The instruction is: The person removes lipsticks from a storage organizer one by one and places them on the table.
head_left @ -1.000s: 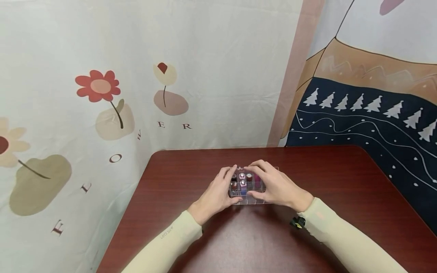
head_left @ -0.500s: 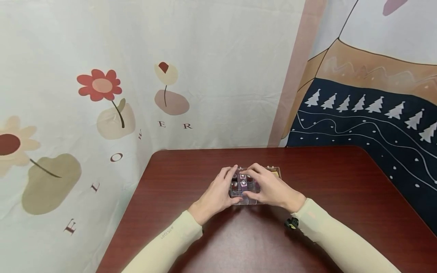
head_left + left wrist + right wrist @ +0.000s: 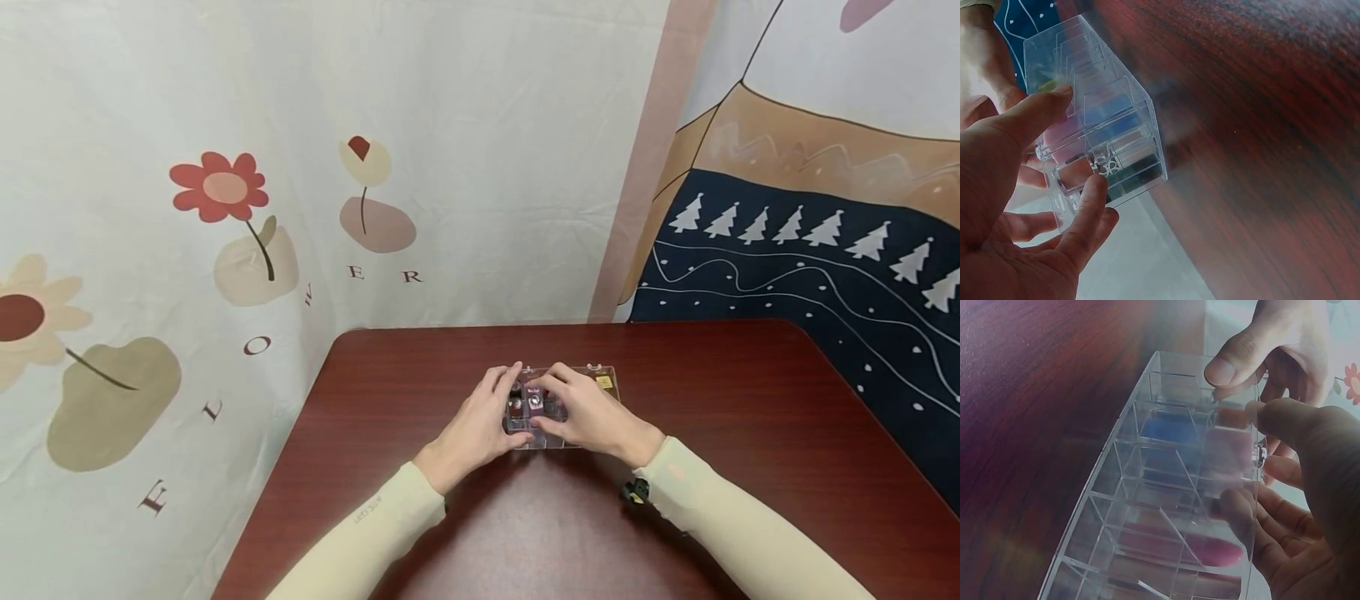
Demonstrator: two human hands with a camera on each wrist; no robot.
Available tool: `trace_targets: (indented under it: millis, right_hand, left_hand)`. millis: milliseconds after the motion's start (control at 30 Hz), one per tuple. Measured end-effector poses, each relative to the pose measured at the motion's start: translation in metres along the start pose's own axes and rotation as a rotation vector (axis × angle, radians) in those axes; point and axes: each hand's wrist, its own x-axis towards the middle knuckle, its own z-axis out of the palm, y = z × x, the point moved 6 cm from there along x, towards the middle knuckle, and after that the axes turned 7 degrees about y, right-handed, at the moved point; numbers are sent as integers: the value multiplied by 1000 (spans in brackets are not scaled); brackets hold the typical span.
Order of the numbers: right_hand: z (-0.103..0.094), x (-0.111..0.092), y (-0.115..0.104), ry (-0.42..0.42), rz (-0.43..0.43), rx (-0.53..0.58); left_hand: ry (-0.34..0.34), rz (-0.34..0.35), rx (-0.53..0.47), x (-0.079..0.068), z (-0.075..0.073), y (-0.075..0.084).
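A clear plastic case with divided compartments stands on the table. It holds small cosmetic-like items, among them a pink-capped one with a blue lower part and a magenta one. My left hand grips the case's left end, thumb at the front and fingers round the end, as the left wrist view shows. Over the case's top, near a pinkish item with a shiny round top, my right hand has its thumb and fingers bent. Whether those fingertips pinch anything is unclear.
The dark red wooden table extends on all sides of the case. A small yellow square shows at the case's right end. Behind the table hangs a pale flower-printed cloth, with a navy tree-printed cloth at the right.
My right hand has shifted a little left along the case's top, uncovering its right end and the yellow square. My left hand and the case have stayed in place.
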Motion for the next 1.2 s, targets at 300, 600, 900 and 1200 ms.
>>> trace_targets:
  millis: [300, 600, 900, 1200]
  right_hand:
    - [2, 2, 2, 7, 7, 4]
    - [4, 2, 2, -6, 35, 27]
    - [6, 3, 3, -9, 54, 11]
    - [7, 4, 2, 4, 51, 14]
  left_hand:
    - [7, 14, 10, 1, 1, -1]
    - [7, 14, 10, 1, 1, -1]
    - [1, 5, 12, 2, 2, -1]
    - [4, 6, 13, 2, 3, -3]
